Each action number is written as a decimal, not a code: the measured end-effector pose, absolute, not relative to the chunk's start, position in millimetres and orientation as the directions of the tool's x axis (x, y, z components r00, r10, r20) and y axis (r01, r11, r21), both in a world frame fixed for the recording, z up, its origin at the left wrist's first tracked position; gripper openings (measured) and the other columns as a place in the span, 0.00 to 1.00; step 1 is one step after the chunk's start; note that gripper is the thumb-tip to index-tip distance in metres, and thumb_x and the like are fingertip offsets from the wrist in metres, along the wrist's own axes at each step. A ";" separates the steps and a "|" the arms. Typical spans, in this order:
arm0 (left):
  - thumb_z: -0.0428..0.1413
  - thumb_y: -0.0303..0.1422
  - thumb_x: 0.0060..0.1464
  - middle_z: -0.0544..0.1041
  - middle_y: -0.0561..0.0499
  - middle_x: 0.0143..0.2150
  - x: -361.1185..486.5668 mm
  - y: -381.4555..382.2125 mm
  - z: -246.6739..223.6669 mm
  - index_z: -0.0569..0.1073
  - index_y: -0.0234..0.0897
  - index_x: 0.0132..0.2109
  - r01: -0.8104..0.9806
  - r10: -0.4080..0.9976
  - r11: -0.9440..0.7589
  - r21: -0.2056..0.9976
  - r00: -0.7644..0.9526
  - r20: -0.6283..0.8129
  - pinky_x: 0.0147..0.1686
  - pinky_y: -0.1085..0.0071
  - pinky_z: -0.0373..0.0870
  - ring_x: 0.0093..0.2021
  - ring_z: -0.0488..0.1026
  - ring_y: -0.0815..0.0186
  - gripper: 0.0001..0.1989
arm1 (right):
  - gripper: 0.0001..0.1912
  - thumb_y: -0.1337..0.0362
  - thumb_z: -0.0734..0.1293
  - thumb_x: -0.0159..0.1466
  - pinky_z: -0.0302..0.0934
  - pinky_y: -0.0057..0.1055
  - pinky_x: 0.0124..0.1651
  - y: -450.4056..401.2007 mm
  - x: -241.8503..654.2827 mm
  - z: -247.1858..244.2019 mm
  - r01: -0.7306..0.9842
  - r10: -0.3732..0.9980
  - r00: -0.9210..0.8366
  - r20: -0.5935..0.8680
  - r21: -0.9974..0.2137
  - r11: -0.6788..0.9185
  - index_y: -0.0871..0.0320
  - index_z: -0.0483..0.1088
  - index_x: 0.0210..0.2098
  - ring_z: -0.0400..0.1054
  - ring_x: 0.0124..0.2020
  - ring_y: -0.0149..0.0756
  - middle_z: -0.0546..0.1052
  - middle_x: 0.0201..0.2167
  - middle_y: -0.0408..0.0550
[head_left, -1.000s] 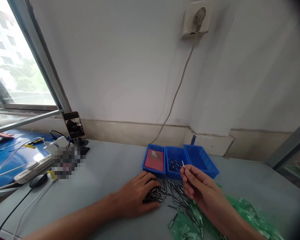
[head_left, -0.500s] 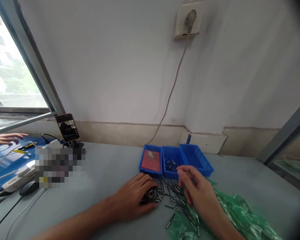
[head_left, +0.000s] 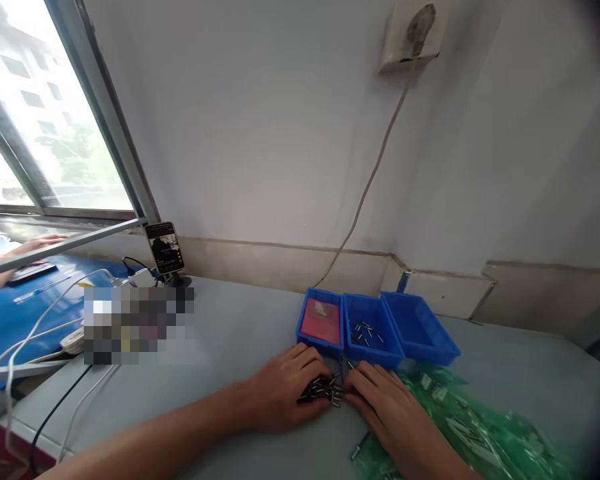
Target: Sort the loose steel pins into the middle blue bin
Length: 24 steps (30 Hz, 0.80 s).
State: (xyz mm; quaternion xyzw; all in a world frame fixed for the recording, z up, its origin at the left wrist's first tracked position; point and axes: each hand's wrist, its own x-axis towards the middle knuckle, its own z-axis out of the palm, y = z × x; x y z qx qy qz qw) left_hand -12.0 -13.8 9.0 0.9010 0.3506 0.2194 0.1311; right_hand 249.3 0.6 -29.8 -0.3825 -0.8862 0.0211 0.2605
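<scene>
My left hand (head_left: 293, 387) curves on its side round a pile of small dark metal pins (head_left: 325, 389) on the grey table, thumb and fingers apart with pins between them. My right hand (head_left: 380, 400) lies low over the pins' right side, palm down, its fingertips at the pile; what is under it is hidden. Just behind the hands are three blue bins: one with a red packet (head_left: 321, 320), a middle bin (head_left: 393, 350) with several loose pins (head_left: 366, 333), and a right bin (head_left: 419, 327) with nothing visible inside.
Green plastic bags (head_left: 480, 427) spread over the table at the right. A phone (head_left: 165, 248) stands on a holder at the back left, near cables and a blurred patch. Another person's hand (head_left: 43, 243) is at the far left over a blue surface.
My right hand has come down from in front of the middle bin onto the pins, its pinched fingers now spread lower. The view has turned left, and the other person's arm shows more.
</scene>
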 end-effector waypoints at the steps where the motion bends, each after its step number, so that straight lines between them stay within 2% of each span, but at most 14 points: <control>1: 0.59 0.37 0.69 0.77 0.44 0.53 -12.0 -13.7 8.9 0.72 0.39 0.58 0.575 0.687 -0.723 0.384 0.659 0.307 0.57 0.60 0.72 0.53 0.73 0.55 0.14 | 0.12 0.60 0.60 0.80 0.66 0.41 0.44 0.3 249.4 -29.9 0.660 0.687 -0.574 0.446 -0.244 0.710 0.49 0.71 0.40 0.75 0.41 0.48 0.78 0.39 0.47; 5: 0.58 0.36 0.69 0.77 0.44 0.52 -12.0 -13.8 9.5 0.73 0.39 0.56 0.576 0.676 -0.734 0.360 0.670 0.308 0.55 0.60 0.72 0.51 0.73 0.55 0.11 | 0.13 0.59 0.61 0.80 0.67 0.42 0.46 -3.3 249.0 -20.2 0.641 0.702 -0.583 0.409 -0.298 0.707 0.49 0.73 0.40 0.74 0.40 0.45 0.78 0.39 0.47; 12: 0.58 0.37 0.71 0.77 0.45 0.51 -12.7 -15.0 9.7 0.73 0.39 0.54 0.578 0.683 -0.726 0.373 0.668 0.295 0.54 0.61 0.71 0.51 0.73 0.56 0.09 | 0.15 0.64 0.59 0.80 0.69 0.39 0.43 -2.8 248.4 -1.4 0.604 0.714 -0.595 0.370 -0.380 0.701 0.51 0.76 0.43 0.75 0.41 0.45 0.77 0.40 0.48; 16: 0.59 0.36 0.70 0.77 0.46 0.52 -12.3 -15.6 10.0 0.72 0.40 0.56 0.582 0.695 -0.713 0.390 0.656 0.292 0.54 0.61 0.71 0.51 0.73 0.56 0.11 | 0.15 0.65 0.58 0.80 0.69 0.39 0.45 -2.4 248.3 -2.3 0.596 0.734 -0.575 0.363 -0.429 0.679 0.50 0.76 0.45 0.75 0.43 0.44 0.77 0.42 0.49; 21: 0.59 0.38 0.71 0.77 0.45 0.53 -12.6 -14.6 8.2 0.71 0.40 0.59 0.576 0.683 -0.726 0.376 0.669 0.293 0.56 0.61 0.71 0.52 0.72 0.56 0.15 | 0.13 0.66 0.60 0.80 0.69 0.42 0.47 -2.0 248.8 -4.6 0.633 0.719 -0.602 0.346 -0.342 0.695 0.52 0.74 0.42 0.74 0.43 0.46 0.77 0.41 0.49; 24: 0.58 0.37 0.71 0.76 0.45 0.54 -12.9 -14.3 7.0 0.71 0.41 0.60 0.575 0.678 -0.731 0.367 0.675 0.291 0.56 0.60 0.70 0.52 0.72 0.56 0.14 | 0.15 0.63 0.59 0.81 0.68 0.42 0.46 -1.2 249.8 -6.2 0.672 0.717 -0.605 0.347 -0.261 0.693 0.54 0.72 0.38 0.74 0.41 0.46 0.77 0.39 0.48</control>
